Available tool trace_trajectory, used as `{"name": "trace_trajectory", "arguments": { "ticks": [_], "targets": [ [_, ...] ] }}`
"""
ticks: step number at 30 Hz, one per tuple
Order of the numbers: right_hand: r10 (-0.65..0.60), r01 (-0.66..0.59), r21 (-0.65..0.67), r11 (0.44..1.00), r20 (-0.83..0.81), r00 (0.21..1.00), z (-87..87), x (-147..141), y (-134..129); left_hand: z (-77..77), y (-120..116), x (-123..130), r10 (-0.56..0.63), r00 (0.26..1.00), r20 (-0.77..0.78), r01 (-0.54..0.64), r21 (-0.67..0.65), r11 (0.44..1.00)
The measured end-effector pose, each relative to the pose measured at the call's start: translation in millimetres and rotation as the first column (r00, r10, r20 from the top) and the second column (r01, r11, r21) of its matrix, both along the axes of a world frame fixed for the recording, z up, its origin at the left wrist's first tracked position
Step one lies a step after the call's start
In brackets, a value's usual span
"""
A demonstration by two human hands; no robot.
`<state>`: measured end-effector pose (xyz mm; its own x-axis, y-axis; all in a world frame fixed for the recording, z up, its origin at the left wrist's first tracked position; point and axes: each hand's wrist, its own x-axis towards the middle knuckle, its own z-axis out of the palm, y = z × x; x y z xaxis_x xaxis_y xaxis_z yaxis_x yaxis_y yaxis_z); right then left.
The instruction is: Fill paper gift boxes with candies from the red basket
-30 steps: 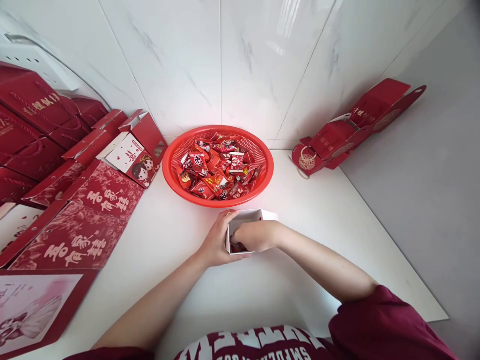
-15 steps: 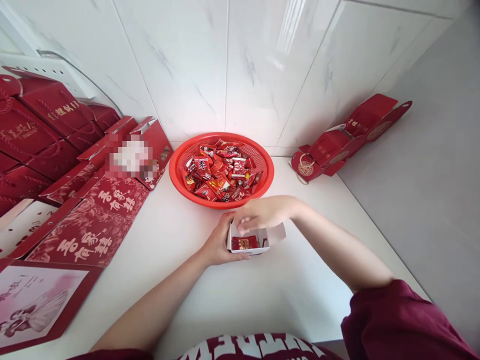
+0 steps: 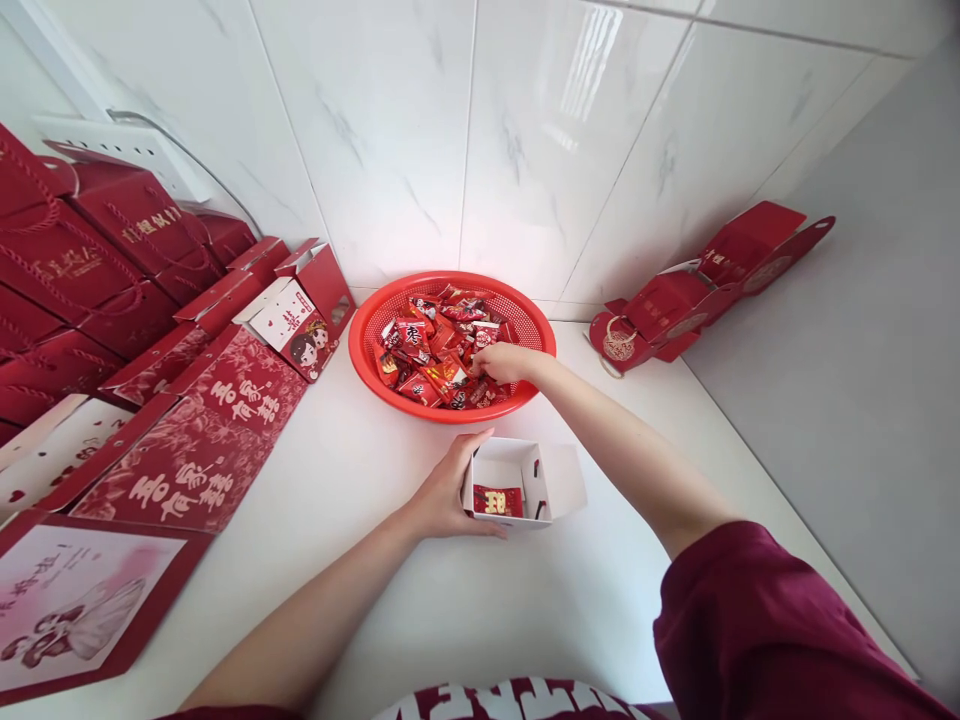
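Observation:
A small open box (image 3: pixel 566 480), white inside with a flap out to the right, stands on the white counter. My left hand (image 3: pixel 448 492) grips it from the left, thumb at the far side and fingers along the near side. Inside lies a red candy packet (image 3: pixel 498 501) with gold lettering. Farther back, a red plastic basket (image 3: pixel 360 375) holds many wrapped candies (image 3: pixel 442 340), mostly red. My right hand (image 3: pixel 504 363) reaches into the basket's right part, its fingers closed down among the wrappers. What the fingertips hold, if anything, is hidden.
Red gift boxes with rope handles (image 3: pixel 82 250) are stacked at the left. Patterned red boxes (image 3: pixel 187 460) stand in front of them. Folded red cartons (image 3: pixel 667 300) lean at the back right, by the grey side panel (image 3: pixel 840 350). A tiled wall (image 3: pixel 420 150) rises behind the basket.
My right hand has moved from above the small box up into the basket. My left hand still holds the box. The camera view has shifted slightly.

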<state>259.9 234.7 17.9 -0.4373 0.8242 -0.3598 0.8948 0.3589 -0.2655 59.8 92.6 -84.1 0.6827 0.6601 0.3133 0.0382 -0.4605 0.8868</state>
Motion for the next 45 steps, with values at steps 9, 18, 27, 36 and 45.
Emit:
{"name": "trace_trajectory", "arguments": {
  "ticks": [9, 18, 27, 36, 45],
  "targets": [
    [0.023, -0.016, -0.08, 0.997, 0.082, 0.996, -15.6, -4.4, 5.0, 0.7, -0.3, 0.3, 0.004, 1.0, -0.005, -0.004, -0.02, 1.0],
    [0.001, 0.006, -0.032, 0.999, 0.21, 0.978, -13.6, -12.7, -7.1, 2.4, -0.3, 0.0, 0.011, 0.999, -0.041, -0.012, -0.014, 1.0],
    [0.047, -0.032, -0.07, 0.997, 0.23, 0.972, -9.4, -13.7, -6.4, 5.4, -1.8, -1.4, -0.001, 0.999, -0.053, 0.0, -0.009, 1.0],
    [-0.008, 0.01, -0.005, 1.0, 0.267, 0.964, -6.6, -26.1, -16.7, 4.4, -1.6, -0.4, 0.017, 0.999, -0.042, -0.017, 0.006, 1.0],
    [-0.06, 0.042, 0.068, 0.997, 0.296, 0.953, -14.5, -27.2, -16.5, 0.1, -3.3, 0.5, 0.087, 0.996, -0.027, -0.082, 0.153, 0.985]
  ]
}}
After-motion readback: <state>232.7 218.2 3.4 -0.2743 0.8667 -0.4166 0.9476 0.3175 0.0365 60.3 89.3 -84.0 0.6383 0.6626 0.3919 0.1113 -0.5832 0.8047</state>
